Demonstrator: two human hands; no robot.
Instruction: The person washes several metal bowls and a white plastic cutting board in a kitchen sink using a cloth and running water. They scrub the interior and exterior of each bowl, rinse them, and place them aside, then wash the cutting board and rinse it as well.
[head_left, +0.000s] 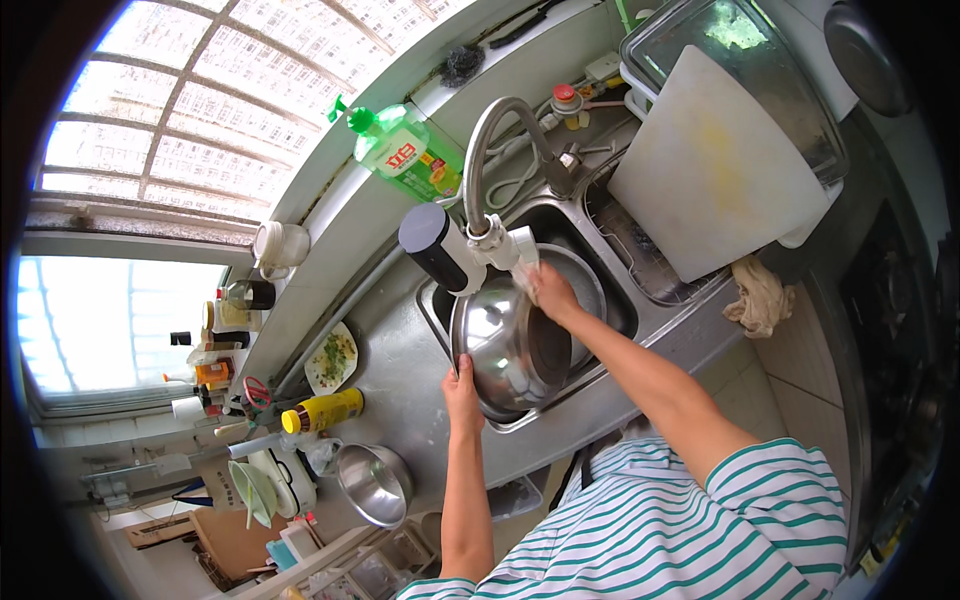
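Note:
My left hand grips the rim of a shiny stainless steel basin. The basin is tilted on its side over the sink, its outer bottom facing right. My right hand is at the basin's upper right, just below the white outlet of a tap filter. A blurred whitish patch shows at its fingertips; whether it is water or a cloth I cannot tell. Behind the basin, another round metal vessel sits in the sink, partly hidden. The curved steel tap arches above.
A white cutting board leans at the right over a wire rack. Green dish soap stands on the ledge. On the left counter are a plate of food scraps, a yellow bottle and a steel bowl. A rag hangs at the counter edge.

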